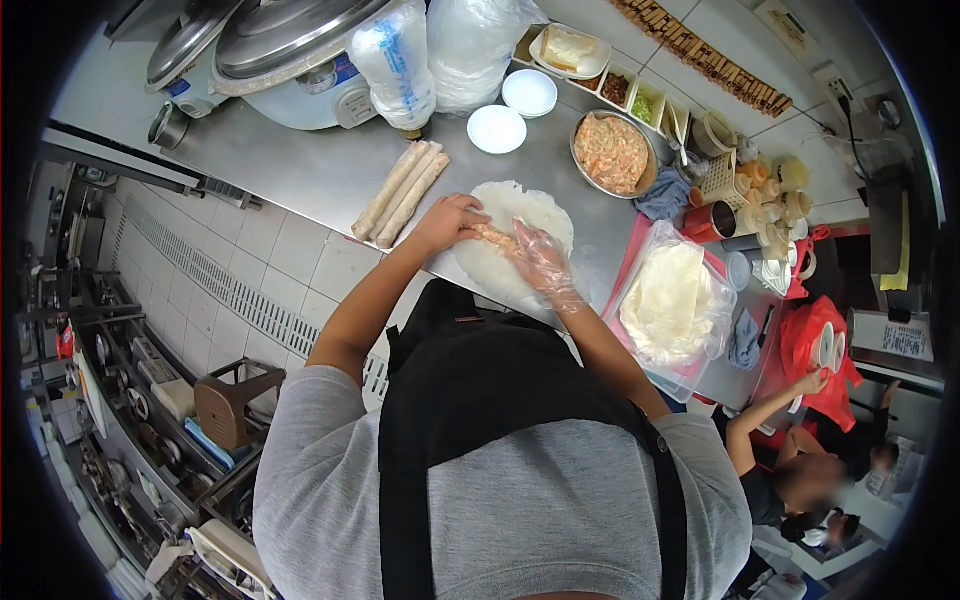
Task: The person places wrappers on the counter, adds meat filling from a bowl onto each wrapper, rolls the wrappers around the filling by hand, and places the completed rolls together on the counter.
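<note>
Flanking the hands (455,220) (541,262) are pale rolls (402,194) and stacked thin sheets (668,300).

Big lidded cooker (285,108) up top, w/ bulky clear plastic bags (478,60) right next to it, then white dishes (497,130) sitting close by. Condiment bottles (768,215) bunched nr the wall (labels too small to read, sry), plus a blue-grey cloth (663,193). Brown stool (222,412) on the tiled floor (245,240), long drain grate (240,285), red plastic bag (830,390) nr another person (762,440).

The wrapper (487,266) is off-white, the filling (495,239) pinkish-orange, the apron (510,380) black.
</note>
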A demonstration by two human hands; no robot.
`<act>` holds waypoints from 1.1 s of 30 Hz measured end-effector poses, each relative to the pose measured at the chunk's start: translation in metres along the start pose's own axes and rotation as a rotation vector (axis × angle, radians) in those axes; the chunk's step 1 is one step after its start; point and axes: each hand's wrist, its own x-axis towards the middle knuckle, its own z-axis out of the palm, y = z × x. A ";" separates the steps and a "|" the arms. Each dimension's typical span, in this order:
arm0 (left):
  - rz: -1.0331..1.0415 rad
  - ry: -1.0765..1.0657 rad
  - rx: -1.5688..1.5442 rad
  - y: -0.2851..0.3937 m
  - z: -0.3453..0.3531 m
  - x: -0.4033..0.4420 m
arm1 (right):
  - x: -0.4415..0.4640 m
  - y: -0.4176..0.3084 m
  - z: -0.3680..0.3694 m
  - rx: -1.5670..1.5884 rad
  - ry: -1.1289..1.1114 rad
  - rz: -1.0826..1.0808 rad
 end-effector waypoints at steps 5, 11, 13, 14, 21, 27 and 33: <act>-0.006 -0.011 -0.013 -0.002 0.001 0.001 | -0.013 0.004 -0.017 0.046 0.009 0.020; 0.185 0.071 0.186 0.025 -0.003 0.008 | -0.007 -0.013 -0.039 0.130 0.106 0.012; 0.276 0.132 0.202 0.030 0.012 0.014 | -0.006 -0.014 -0.029 0.262 0.125 0.103; 0.277 0.132 0.204 0.030 0.019 0.017 | -0.007 -0.012 -0.025 0.263 0.127 0.103; 0.237 0.055 0.158 0.029 0.026 0.019 | 0.003 -0.032 -0.036 0.327 0.052 0.297; 0.131 -0.073 0.182 0.026 0.015 0.011 | 0.000 -0.017 -0.011 0.142 0.023 0.110; 0.110 -0.097 0.195 0.026 0.016 0.011 | -0.020 0.007 -0.005 0.145 0.026 0.083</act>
